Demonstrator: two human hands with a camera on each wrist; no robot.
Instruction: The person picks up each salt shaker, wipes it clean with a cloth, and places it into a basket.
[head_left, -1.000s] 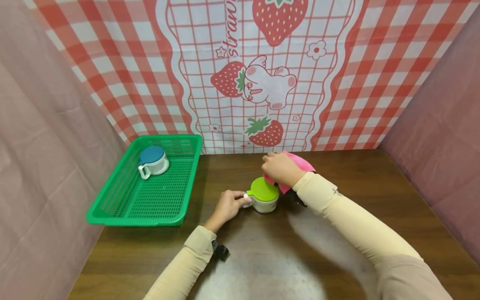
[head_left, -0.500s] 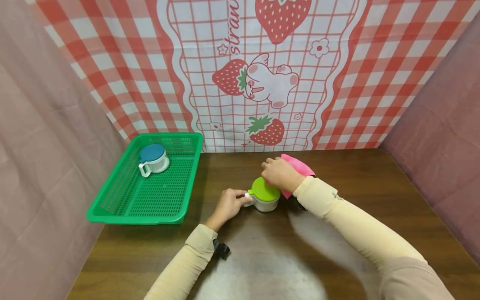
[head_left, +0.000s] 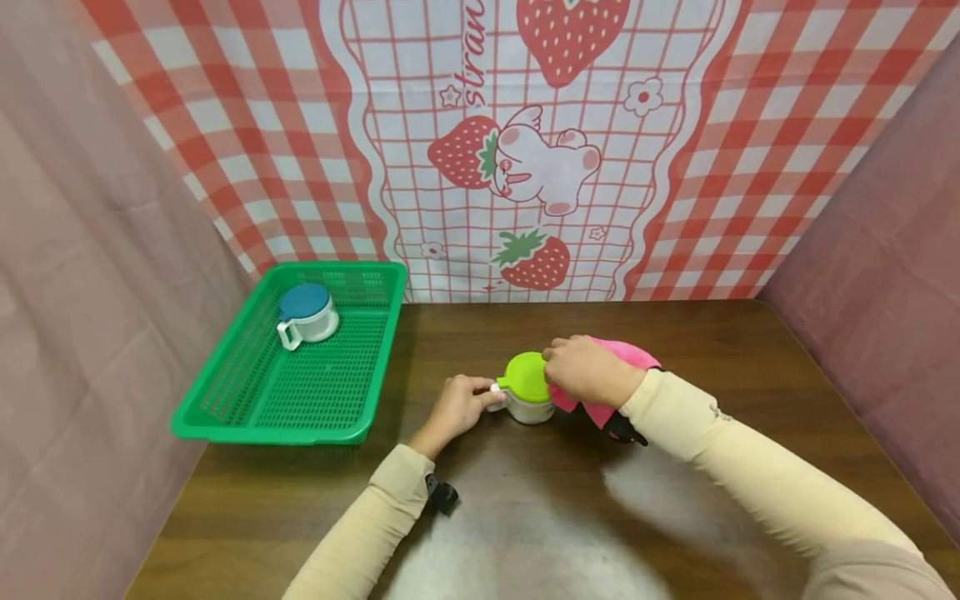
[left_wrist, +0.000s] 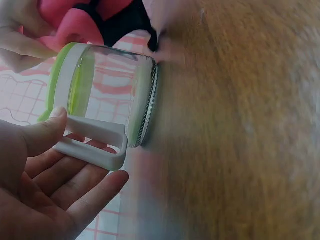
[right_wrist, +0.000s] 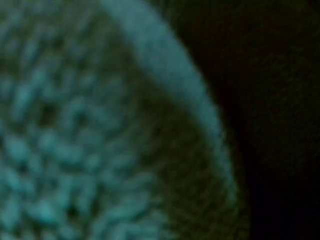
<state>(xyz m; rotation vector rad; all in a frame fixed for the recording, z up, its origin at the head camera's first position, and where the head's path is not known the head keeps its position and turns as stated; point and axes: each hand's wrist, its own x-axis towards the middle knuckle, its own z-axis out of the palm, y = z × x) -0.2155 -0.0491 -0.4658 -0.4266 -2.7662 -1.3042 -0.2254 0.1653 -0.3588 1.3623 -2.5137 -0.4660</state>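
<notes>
A clear seasoning jar point(left_wrist: 112, 95) with a bright green lid point(head_left: 527, 377) and a white handle point(left_wrist: 92, 152) stands upright on the table. My left hand point(head_left: 454, 410) pinches that handle between thumb and fingers, from the jar's left. At the lid's right edge, my right hand point(head_left: 588, 369) grips a bunched pink cloth point(head_left: 600, 414), which hangs down beside the jar. The hand covers the right part of the lid; most of its fingertips are hidden. In the right wrist view, fuzzy cloth point(right_wrist: 65, 150) fills much of the picture, blurred and oddly coloured.
A green plastic basket point(head_left: 384, 367) stands at the left of the wooden table point(head_left: 465, 517). Inside it, near the back left, is a similar jar point(head_left: 309, 315) with a blue lid. A red-and-white checked strawberry cloth point(head_left: 405, 167) hangs behind; pink curtains flank both sides.
My right hand has shifted rightward and a little towards me with the pink cloth, uncovering more of the table behind the lid. The left hand and jar have stayed in place.
</notes>
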